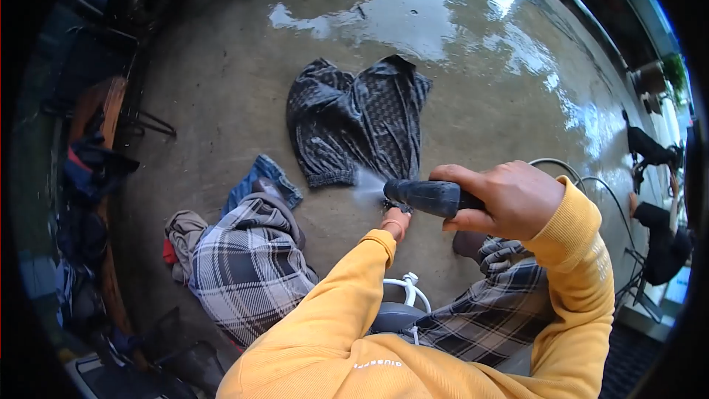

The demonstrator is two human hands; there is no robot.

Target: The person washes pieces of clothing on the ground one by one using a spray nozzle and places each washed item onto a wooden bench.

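Dark patterned shorts (pixel 362 114) lie spread on the wet concrete floor, waistband toward me. My right hand (pixel 509 196) is wrapped round a black spray nozzle (pixel 425 197), which sends a misty jet of water (pixel 368 183) to the left, at the waistband's edge. Beyond and below the nozzle, my left hand (pixel 397 222) reaches down toward the floor with its fingers largely hidden behind the nozzle; some dark material shows at its fingertips, too small to make out.
Blue denim (pixel 258 177) and a beige cloth (pixel 185 236) lie by my left knee. A wooden bench (pixel 111 125) with clothes stands at the left. A hose (pixel 617 199) curves at the right, near a person in dark clothing (pixel 657 240). Puddles shine ahead.
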